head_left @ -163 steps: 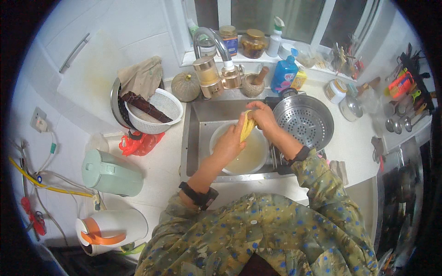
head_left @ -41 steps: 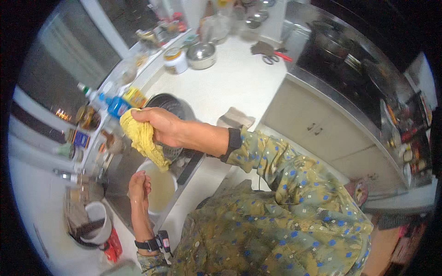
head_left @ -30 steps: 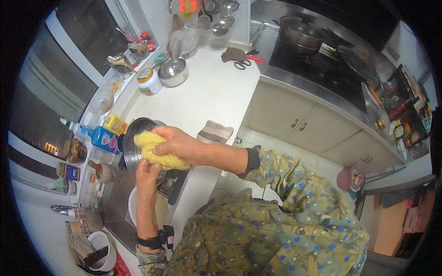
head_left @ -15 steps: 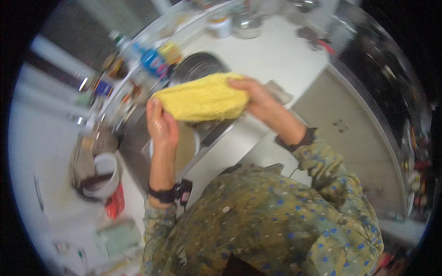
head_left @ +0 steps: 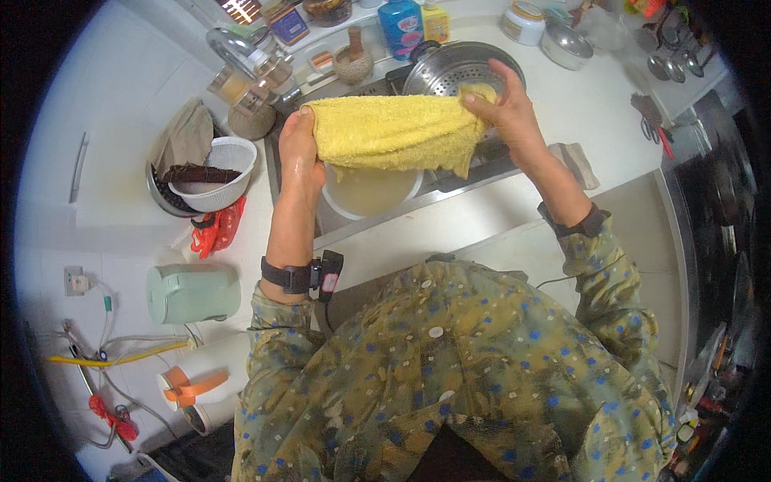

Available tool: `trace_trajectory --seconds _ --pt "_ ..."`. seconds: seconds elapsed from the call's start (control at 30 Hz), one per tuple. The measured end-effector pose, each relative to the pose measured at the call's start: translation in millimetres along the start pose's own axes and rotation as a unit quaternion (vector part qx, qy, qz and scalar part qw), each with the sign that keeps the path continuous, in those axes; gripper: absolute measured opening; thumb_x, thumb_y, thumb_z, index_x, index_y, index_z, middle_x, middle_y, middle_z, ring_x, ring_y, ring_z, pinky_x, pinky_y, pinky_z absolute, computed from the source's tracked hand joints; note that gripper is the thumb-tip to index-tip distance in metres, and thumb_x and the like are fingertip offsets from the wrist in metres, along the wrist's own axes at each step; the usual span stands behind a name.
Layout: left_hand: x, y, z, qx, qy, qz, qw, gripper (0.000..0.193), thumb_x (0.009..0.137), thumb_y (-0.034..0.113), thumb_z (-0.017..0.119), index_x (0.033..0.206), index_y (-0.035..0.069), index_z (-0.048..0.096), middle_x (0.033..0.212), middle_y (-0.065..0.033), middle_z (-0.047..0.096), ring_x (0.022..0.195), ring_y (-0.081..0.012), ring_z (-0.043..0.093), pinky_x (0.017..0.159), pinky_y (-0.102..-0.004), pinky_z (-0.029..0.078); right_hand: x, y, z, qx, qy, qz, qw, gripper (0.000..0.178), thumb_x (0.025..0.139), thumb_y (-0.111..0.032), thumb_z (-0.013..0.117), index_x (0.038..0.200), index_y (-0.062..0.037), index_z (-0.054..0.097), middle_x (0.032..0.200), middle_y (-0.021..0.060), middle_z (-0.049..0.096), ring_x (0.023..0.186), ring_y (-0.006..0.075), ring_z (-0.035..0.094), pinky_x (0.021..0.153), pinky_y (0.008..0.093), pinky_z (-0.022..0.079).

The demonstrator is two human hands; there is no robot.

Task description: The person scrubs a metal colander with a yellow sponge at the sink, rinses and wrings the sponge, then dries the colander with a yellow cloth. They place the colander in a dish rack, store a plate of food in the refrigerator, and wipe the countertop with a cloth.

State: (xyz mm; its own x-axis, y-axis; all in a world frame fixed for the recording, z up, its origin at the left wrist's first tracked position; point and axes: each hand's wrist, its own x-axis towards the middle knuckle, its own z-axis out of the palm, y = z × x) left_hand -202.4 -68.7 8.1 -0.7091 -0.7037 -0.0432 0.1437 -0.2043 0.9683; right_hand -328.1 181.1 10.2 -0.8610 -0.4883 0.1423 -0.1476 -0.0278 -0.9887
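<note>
A folded yellow towel [head_left: 393, 132] is stretched sideways between my hands, above the sink [head_left: 450, 181]. My left hand [head_left: 301, 149] grips its left end, the thumb on top. At the right end, my right hand [head_left: 511, 112] pinches a bunched corner between thumb and fingers, while its index finger points up and away. Below the towel, a white basin [head_left: 373, 197] of cloudy water sits in the sink, partly hidden by the cloth. A perforated metal steamer pot [head_left: 454, 68] stands behind the towel, toward the right hand.
Blue [head_left: 400, 28] and yellow bottles [head_left: 435, 22] stand at the back. On the left are a white basket [head_left: 229, 165], a red bag [head_left: 221, 229] and a green kettle [head_left: 193, 293]. A folded cloth [head_left: 574, 165] lies right of the sink, with scissors [head_left: 650, 120] farther right.
My view has shifted, so the towel sits higher and farther right in the picture. The fingers of my right hand have lifted off the towel's top, leaving its right corner hanging lower.
</note>
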Motion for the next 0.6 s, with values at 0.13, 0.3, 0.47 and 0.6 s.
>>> trace_trajectory --seconds 0.13,0.3,0.47,0.6 --pt "0.1 4.8 -19.6 0.003 0.0 0.0 1.0 0.024 0.091 0.022 0.047 0.103 0.001 0.05 0.094 -0.0066 0.057 0.084 -0.0145 0.055 0.077 -0.0294 0.045 6.5 -0.7 10.9 -0.093 -0.1 -0.06 0.989 0.054 0.078 -0.027 0.066 0.124 -0.006 0.047 0.102 0.0085 0.057 0.092 0.0139 0.053 0.084 0.0268 0.04" --pt "-3.5 -9.8 -32.1 0.195 -0.081 0.123 0.97 0.032 0.085 0.021 0.058 0.108 0.0 0.052 0.096 -0.007 0.059 0.087 -0.0141 0.055 0.078 -0.0294 0.044 12.4 20.0 26.9 -0.394 -0.114 -0.173 0.896 0.037 0.071 -0.022 0.069 0.102 -0.0051 0.061 0.097 0.0189 0.061 0.092 0.0307 0.059 0.079 0.036 0.046" --pt "3.8 -7.5 -62.2 0.24 -0.057 0.09 0.965 0.026 0.082 0.021 0.061 0.097 0.0 0.059 0.085 -0.004 0.061 0.081 -0.0125 0.056 0.074 -0.0274 0.043 17.5 17.6 2.7 -0.471 -0.08 -0.111 0.871 0.021 0.07 -0.023 0.07 0.087 -0.0112 0.065 0.08 0.0138 0.062 0.084 0.0284 0.059 0.073 0.0386 0.045" --pt "14.8 14.3 -70.1 0.395 -0.004 0.127 0.91 0.026 0.085 0.024 0.057 0.097 0.001 0.059 0.085 -0.0023 0.061 0.077 -0.0094 0.055 0.072 -0.0235 0.043 14.1 -5.5 -12.7 -0.269 -0.157 -0.08 0.947 0.029 0.076 -0.026 0.064 0.095 -0.0054 0.062 0.102 0.0112 0.058 0.095 0.0214 0.055 0.081 0.0305 0.043"
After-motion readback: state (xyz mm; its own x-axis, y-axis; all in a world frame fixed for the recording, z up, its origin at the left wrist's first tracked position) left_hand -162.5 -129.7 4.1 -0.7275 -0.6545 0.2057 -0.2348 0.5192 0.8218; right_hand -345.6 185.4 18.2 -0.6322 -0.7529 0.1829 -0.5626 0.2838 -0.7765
